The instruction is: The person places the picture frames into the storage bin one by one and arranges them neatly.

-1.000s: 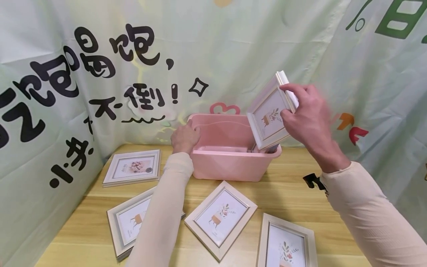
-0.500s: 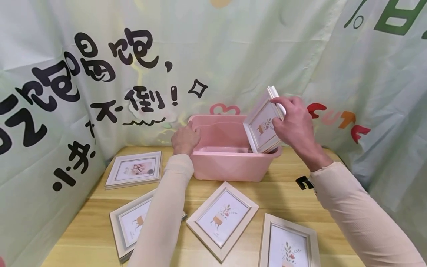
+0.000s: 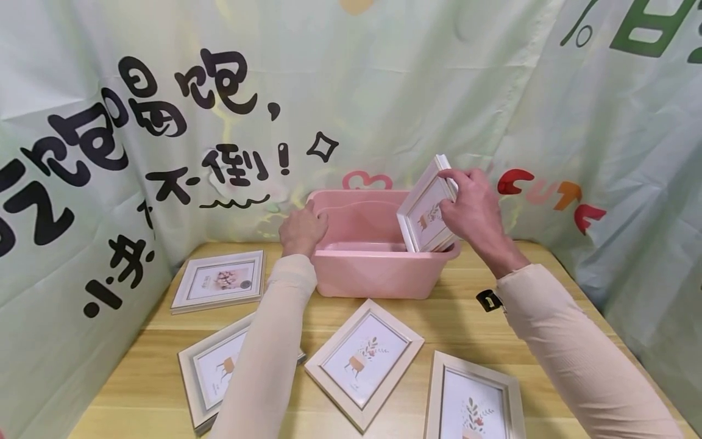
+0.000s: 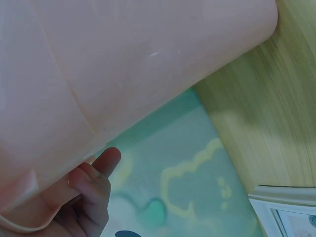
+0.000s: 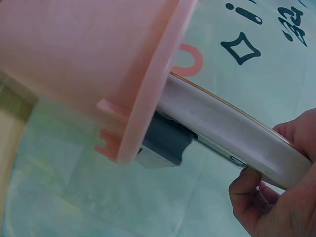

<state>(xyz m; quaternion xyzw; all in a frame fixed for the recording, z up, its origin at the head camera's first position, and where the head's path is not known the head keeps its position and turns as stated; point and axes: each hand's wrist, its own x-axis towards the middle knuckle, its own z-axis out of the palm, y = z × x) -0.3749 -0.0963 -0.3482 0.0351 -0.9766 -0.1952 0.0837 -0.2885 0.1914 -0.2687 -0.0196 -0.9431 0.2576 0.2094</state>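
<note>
Tub (image 3: 378, 275) toward the back of the worktop (image 3: 554, 341), curtain (image 3: 411, 91) behind
The left hand (image 3: 303, 230) is at the tub's left end; at its right end, the right hand (image 3: 474, 206) holds a tilted frame (image 3: 426, 222), lower end inside. Left of the tub lies a flower-photo frame (image 3: 203, 281); before that, a partly covered frame (image 3: 215, 370) under the left sleeve (image 3: 269, 353). A middle frame (image 3: 364, 364) lies before the tub, a corner frame (image 3: 476, 399) nearer and right.

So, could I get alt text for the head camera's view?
A right hand holds a white picture frame slanting partly into a pink plastic bin, which the left hand grips. More picture frames lie on a wooden table.
</note>
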